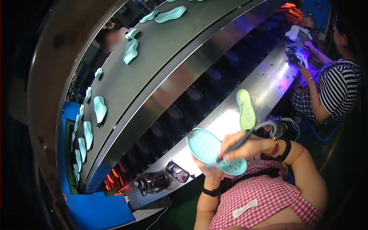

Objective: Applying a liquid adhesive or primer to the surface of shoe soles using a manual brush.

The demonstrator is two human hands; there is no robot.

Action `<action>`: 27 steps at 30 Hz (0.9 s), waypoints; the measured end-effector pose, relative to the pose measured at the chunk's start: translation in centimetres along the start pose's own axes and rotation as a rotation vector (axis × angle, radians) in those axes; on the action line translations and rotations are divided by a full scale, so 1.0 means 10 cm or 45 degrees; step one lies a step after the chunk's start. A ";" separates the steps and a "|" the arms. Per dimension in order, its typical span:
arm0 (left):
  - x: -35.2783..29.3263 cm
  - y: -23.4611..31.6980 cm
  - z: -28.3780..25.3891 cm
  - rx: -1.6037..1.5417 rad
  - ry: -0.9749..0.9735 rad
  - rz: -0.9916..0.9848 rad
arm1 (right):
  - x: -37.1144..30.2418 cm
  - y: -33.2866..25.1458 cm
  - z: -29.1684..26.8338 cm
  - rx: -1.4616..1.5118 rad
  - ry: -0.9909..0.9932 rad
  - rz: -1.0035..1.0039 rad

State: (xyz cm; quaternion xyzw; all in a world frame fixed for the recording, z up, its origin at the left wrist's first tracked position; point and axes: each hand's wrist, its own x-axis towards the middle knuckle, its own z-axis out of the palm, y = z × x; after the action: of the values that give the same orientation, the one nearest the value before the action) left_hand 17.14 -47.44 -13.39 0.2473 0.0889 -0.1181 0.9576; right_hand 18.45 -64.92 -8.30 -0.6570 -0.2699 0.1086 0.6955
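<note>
My left hand is closed round a pale blue shoe sole from beneath, holding it tilted in front of my apron. The sole has ridges across one end and small round holes at the other. In my right hand is a slim dark pen-shaped tool, its tip at the sole's inner face. A grey tube curves up beside the tool's upper end. Just beyond my right hand, a yellow-green sole lies on the metal bench.
A conveyor belt carrying several pale blue soles curves across the left and far side. Dark bottle and phone-like object are on the bench. A co-worker in stripes works at right under violet light. Blue box stands lower left.
</note>
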 end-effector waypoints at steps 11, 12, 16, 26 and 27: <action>0.13 0.12 0.08 0.176 0.124 0.377 | -0.04 0.01 -0.09 -0.231 0.141 -0.009; 0.14 0.15 0.09 0.162 0.046 0.411 | -0.06 0.02 -0.10 -0.199 -0.011 -0.046; 0.14 0.20 0.12 0.132 0.039 0.520 | -0.12 0.07 -0.13 0.078 -0.121 -0.004; 0.13 0.30 0.22 0.262 -0.005 0.661 | -0.19 0.15 -0.16 0.249 0.047 0.110; 0.13 0.31 0.23 0.309 0.011 0.707 | -0.20 0.16 -0.16 0.191 0.006 0.075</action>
State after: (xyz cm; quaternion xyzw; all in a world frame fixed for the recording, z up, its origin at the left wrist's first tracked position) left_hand 19.48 -46.19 -10.36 0.3752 0.0072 0.1397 0.9163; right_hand 17.92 -67.16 -10.30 -0.6108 -0.2400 0.1475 0.7400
